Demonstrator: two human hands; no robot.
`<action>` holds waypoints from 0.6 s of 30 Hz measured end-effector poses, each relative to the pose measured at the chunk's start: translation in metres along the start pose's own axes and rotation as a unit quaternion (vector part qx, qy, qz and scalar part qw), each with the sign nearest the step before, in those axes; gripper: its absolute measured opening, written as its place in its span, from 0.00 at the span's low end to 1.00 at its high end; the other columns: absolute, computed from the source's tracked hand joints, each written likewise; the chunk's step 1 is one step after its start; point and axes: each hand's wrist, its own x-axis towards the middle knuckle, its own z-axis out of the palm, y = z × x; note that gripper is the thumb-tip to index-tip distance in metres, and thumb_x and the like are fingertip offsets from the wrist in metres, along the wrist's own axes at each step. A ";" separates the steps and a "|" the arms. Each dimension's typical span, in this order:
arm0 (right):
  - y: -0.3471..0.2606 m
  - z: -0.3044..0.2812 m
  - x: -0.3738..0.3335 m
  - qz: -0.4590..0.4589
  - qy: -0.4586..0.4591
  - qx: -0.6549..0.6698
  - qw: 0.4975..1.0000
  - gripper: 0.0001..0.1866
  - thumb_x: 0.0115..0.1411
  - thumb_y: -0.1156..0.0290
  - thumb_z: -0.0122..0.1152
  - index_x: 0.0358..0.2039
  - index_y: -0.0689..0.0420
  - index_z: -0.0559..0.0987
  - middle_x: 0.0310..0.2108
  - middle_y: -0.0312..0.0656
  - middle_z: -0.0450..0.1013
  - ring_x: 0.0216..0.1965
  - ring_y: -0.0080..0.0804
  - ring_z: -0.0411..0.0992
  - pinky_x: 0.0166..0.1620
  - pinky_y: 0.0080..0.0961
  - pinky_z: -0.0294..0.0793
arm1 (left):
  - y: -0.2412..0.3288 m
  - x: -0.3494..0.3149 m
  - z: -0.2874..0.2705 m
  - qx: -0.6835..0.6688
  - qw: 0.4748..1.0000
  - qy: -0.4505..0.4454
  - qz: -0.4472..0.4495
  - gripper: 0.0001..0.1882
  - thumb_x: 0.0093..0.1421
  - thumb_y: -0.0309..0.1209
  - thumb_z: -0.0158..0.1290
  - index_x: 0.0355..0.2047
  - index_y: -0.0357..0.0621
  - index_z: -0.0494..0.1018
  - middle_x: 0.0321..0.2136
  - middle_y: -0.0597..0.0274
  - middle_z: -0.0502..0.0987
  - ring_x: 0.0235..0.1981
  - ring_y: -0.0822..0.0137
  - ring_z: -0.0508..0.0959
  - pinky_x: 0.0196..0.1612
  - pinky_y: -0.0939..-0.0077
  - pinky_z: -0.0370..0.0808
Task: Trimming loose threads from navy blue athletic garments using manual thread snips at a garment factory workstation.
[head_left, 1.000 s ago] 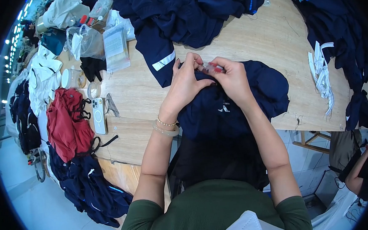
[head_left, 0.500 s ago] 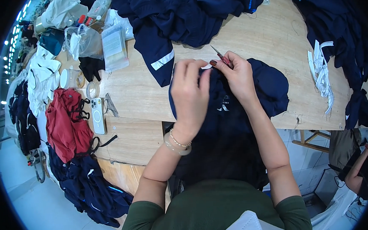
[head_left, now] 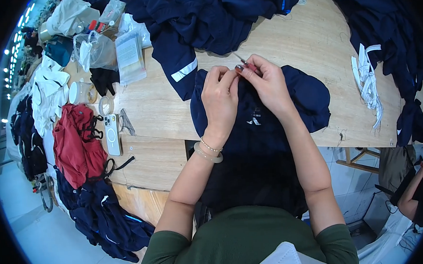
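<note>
A dark navy garment [head_left: 306,99] with a small white print lies across the table edge in front of me and hangs down toward my lap. My left hand [head_left: 217,97] is closed in a pinch at its top edge; the fabric between the fingertips is mostly hidden. Close beside it, my right hand [head_left: 270,85] grips small red-handled thread snips [head_left: 252,66], their pointed tip aimed up and left, away from the cloth. The thumb and fingers of both hands almost meet at the garment's edge.
More navy garments [head_left: 204,21] are heaped at the far side, and others hang at the right. White strips [head_left: 367,86] lie on the right tabletop. To the left are a phone [head_left: 112,134], a red garment [head_left: 79,147], tape rolls and plastic bags. Another person's arm [head_left: 420,177] shows far right.
My left hand has come in to pinch the garment's edge beside my right hand. The white piece seen between the fingers is now hidden. The snips have shifted slightly left.
</note>
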 end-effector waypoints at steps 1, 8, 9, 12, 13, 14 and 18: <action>0.003 -0.004 0.001 -0.023 0.007 0.003 1.000 0.08 0.63 0.72 0.61 0.32 0.64 0.74 0.22 0.32 0.69 0.27 0.13 0.62 0.30 0.17 0.64 | -0.002 0.002 0.000 0.010 1.000 0.001 0.018 0.05 0.55 0.19 0.58 0.34 0.35 0.78 0.32 0.56 0.76 0.31 0.58 0.78 0.34 0.70 0.74; 0.002 -0.046 -0.003 -0.060 0.062 -0.144 0.986 0.09 0.58 0.70 0.65 0.34 0.60 0.75 0.25 0.37 0.72 0.29 0.26 0.67 0.35 0.25 0.67 | -0.008 0.012 0.000 0.018 0.999 -0.015 0.021 0.02 0.59 0.19 0.55 0.33 0.34 0.74 0.29 0.53 0.78 0.30 0.56 0.78 0.34 0.69 0.74; 0.002 -0.048 -0.004 -0.092 0.070 -0.237 0.965 0.09 0.55 0.70 0.67 0.33 0.59 0.76 0.26 0.39 0.73 0.30 0.30 0.67 0.36 0.27 0.67 | -0.008 0.013 0.000 0.018 0.999 -0.016 0.021 0.02 0.59 0.19 0.55 0.33 0.34 0.74 0.29 0.53 0.78 0.30 0.56 0.78 0.34 0.69 0.74; -0.007 -0.040 -0.009 -0.074 0.055 -0.268 0.959 0.09 0.52 0.71 0.68 0.29 0.59 0.76 0.26 0.40 0.74 0.31 0.37 0.67 0.36 0.32 0.68 | -0.008 0.013 0.000 0.000 1.000 -0.013 0.010 0.02 0.59 0.21 0.55 0.31 0.37 0.72 0.27 0.55 0.76 0.30 0.55 0.76 0.34 0.65 0.72; -0.008 -0.037 -0.010 -0.102 0.046 -0.287 0.952 0.09 0.51 0.72 0.68 0.28 0.60 0.75 0.26 0.39 0.74 0.31 0.38 0.67 0.36 0.33 0.68 | -0.007 0.014 0.000 -0.007 1.000 -0.018 -0.002 0.02 0.59 0.21 0.54 0.30 0.36 0.72 0.27 0.54 0.76 0.30 0.55 0.76 0.33 0.65 0.72; -0.007 -0.034 -0.010 -0.120 0.045 -0.302 0.945 0.09 0.51 0.72 0.67 0.27 0.60 0.74 0.27 0.38 0.75 0.31 0.40 0.67 0.36 0.34 0.68 | -0.006 0.015 -0.001 -0.014 1.000 -0.023 -0.014 0.02 0.60 0.21 0.54 0.30 0.36 0.72 0.26 0.54 0.77 0.30 0.54 0.76 0.33 0.64 0.72; -0.004 -0.026 -0.011 -0.139 0.051 -0.352 0.924 0.10 0.51 0.70 0.68 0.25 0.59 0.74 0.25 0.39 0.74 0.31 0.40 0.67 0.35 0.35 0.67 | -0.007 0.015 0.000 -0.020 0.999 -0.028 -0.024 0.02 0.60 0.21 0.54 0.30 0.35 0.72 0.27 0.54 0.77 0.30 0.54 0.76 0.33 0.64 0.72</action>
